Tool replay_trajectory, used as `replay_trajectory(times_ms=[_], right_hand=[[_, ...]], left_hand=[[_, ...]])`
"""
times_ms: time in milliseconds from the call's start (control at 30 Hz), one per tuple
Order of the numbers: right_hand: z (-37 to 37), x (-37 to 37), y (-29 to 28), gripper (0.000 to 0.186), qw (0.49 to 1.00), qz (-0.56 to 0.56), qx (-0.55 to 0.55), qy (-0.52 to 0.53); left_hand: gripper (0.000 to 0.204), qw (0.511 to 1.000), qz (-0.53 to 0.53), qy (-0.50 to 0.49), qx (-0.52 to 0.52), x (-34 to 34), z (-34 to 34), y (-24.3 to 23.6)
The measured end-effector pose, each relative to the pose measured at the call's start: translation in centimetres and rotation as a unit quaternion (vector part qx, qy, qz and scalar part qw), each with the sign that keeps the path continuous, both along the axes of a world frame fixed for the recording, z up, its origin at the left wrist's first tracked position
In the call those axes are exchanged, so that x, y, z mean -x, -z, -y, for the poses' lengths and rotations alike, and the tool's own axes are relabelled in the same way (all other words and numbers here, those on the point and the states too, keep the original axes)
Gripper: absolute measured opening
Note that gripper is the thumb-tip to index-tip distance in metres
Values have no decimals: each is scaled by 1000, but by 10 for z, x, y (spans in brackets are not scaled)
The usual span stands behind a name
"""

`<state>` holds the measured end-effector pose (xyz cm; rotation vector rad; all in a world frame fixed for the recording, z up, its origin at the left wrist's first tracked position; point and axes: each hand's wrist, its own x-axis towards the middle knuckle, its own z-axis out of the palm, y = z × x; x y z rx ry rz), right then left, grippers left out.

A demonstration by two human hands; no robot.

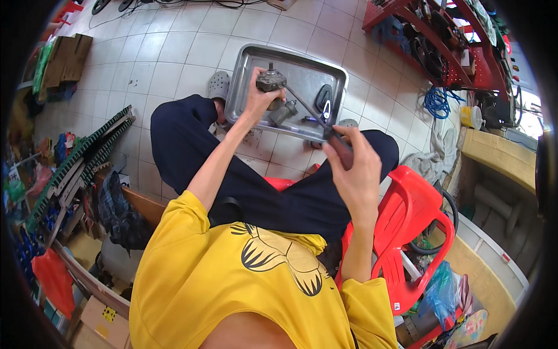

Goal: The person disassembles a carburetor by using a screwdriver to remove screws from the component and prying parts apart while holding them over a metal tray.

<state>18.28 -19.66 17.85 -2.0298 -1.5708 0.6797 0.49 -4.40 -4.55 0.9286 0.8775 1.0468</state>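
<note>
A grimy grey metal mechanical part (271, 81) with a short shaft sticking up is held in my left hand (256, 99), over the metal tray (244, 53). My right hand (356, 157) is closed round the dark handle of a screwdriver (308, 107); its long thin shank slants left and reaches the part's side. Just below the left hand is a grey cylindrical metal piece (283, 113); whether it joins the held part I cannot tell. On the tray's right side lie a black oval object (323, 96) and a small white-and-black item (327, 109).
The tray sits on a tiled floor (174, 52) between my feet. A red plastic chair (407, 215) stands at my right. Far right are a red rack (430, 46) and a coiled blue hose (437, 103). Green-edged metal strips (87, 157) and clutter line the left.
</note>
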Motion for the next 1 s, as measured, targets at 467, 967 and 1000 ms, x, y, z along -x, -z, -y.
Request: replay_trajectory(times_ms=[467,967,1000], right_hand=[[62,31,10,27,999,-4,44,24],[24,28,90,38,836,-513,102,165],[23,29,90,37,849,-493,102,162]], left_hand=[[51,997,47,31,49,-20,38,2],[41,997,10,55,57,1,-13,30],[42,996,2,58,69,5,-13,32]])
